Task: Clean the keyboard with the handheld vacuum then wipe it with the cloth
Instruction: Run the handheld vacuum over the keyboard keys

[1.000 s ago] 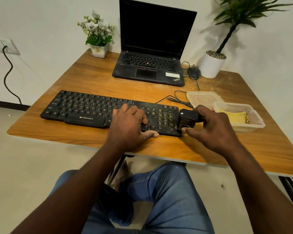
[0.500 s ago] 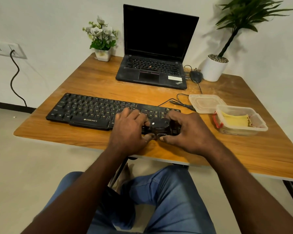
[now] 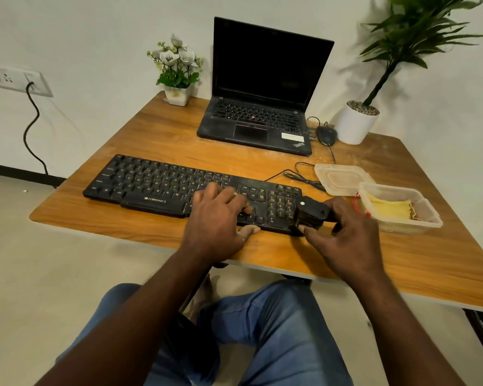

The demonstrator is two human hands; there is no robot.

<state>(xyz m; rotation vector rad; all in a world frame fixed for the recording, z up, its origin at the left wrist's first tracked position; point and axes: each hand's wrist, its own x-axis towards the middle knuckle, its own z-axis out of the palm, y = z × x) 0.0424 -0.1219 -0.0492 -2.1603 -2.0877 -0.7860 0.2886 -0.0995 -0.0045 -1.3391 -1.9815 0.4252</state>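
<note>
A black keyboard (image 3: 162, 188) lies across the wooden table (image 3: 179, 140), near its front edge. My left hand (image 3: 218, 221) rests flat on the keys right of centre, with the thumb on the front rim. My right hand (image 3: 343, 235) grips a small black handheld vacuum (image 3: 310, 213) that sits on the keyboard's right end, over the number pad. A yellow cloth (image 3: 388, 210) lies folded inside a clear plastic container (image 3: 418, 227) to the right of the vacuum.
The container's lid (image 3: 343, 179) lies behind it, beside the keyboard cable (image 3: 299, 174). An open black laptop (image 3: 262, 107), a mouse (image 3: 326, 135), a small flower pot (image 3: 177, 93) and a white plant pot (image 3: 356, 123) stand along the back edge.
The vacuum slid left onto the number pad half a second ago, then came back to the keyboard's right end. My left hand has stayed on the keys.
</note>
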